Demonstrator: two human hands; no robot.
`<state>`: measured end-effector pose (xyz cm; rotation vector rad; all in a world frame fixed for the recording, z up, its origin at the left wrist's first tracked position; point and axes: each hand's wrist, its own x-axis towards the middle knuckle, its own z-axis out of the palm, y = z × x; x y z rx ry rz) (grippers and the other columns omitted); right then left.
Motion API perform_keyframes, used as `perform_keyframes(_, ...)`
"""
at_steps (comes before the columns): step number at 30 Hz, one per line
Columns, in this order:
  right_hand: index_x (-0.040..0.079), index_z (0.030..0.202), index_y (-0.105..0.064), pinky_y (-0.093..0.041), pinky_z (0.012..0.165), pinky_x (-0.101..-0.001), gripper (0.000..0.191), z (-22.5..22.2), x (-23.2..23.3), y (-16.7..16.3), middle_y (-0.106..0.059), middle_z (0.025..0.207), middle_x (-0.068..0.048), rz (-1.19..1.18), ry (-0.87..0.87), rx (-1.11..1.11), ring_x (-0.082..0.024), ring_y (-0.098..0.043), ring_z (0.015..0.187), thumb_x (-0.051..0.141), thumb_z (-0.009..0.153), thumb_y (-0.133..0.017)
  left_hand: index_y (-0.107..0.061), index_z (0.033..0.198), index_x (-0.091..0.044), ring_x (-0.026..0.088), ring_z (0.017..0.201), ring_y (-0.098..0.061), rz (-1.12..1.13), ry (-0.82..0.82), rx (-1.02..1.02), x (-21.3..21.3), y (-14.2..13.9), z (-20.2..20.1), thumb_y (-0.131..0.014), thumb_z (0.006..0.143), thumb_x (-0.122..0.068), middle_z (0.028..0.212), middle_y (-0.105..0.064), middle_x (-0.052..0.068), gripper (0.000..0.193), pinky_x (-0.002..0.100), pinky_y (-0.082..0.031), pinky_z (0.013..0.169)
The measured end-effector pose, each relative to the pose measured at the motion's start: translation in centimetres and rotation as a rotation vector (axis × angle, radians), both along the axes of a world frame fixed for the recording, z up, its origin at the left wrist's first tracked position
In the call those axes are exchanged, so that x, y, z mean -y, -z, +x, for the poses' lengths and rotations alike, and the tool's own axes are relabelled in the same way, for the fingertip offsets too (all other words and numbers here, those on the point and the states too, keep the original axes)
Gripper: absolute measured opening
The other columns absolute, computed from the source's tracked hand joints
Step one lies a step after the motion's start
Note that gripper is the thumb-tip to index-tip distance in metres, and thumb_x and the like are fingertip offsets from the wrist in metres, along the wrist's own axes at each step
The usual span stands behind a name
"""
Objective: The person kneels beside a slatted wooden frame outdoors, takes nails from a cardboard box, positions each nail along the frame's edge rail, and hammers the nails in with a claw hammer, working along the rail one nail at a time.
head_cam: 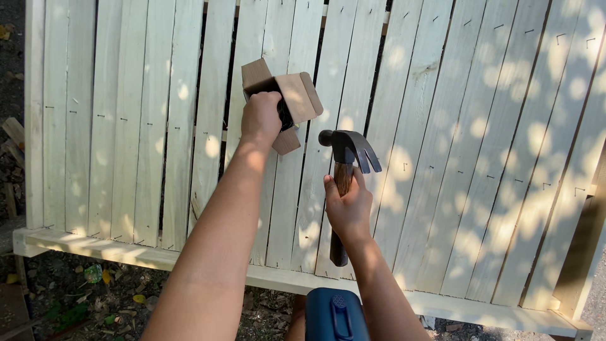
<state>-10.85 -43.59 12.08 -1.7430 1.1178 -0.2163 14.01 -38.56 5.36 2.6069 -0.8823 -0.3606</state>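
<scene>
My left hand [260, 118] reaches into a small open brown cardboard box [297, 95] lying on a pale wooden slatted panel [442, 158]; its fingers are hidden inside the box. My right hand [348, 208] grips the brown wooden handle of a claw hammer [349, 150], just below its dark metal head. The hammer sits over the slats, a little right of the box, its claw pointing right.
The panel rests on a wooden frame [95, 247] over dirt ground strewn with leaves [95, 290]. A dark blue object [334, 314] sits at the bottom edge near my body. Staples dot the slats. Wood scraps [11, 145] lie at the left edge.
</scene>
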Motion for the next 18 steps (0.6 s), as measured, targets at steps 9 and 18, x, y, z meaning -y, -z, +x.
perform_keyframes(9, 0.004, 0.109, -0.059, -0.050, 0.051, -0.0351, 0.030, -4.1, -1.4, 2.2, -0.063, 0.062, -0.008, 0.216, 0.104, -0.141, -0.018, -0.060, 0.051, 0.027, 0.093, -0.070, -0.078, 0.096, -0.005, 0.035, 0.098, -0.074, 0.452, 0.080, 0.008, 2.1, 3.4, 0.9, -0.065, 0.090, 0.002, 0.104, -0.076, 0.018, 0.015, 0.043, -0.062, 0.078)
perform_keyframes(18, 0.001, 0.104, -0.058, -0.046, 0.044, -0.0343, 0.027, -9.0, -0.5, 2.1, -0.061, 0.060, -0.005, 0.370, 0.313, -0.092, -0.016, -0.057, 0.045, 0.020, 0.092, -0.071, -0.079, 0.098, -0.009, 0.033, 0.102, -0.072, 0.587, 0.136, 0.005, 2.6, 1.8, 1.1, -0.067, 0.086, -0.004, 0.109, -0.075, 0.016, 0.018, 0.042, -0.060, 0.081)
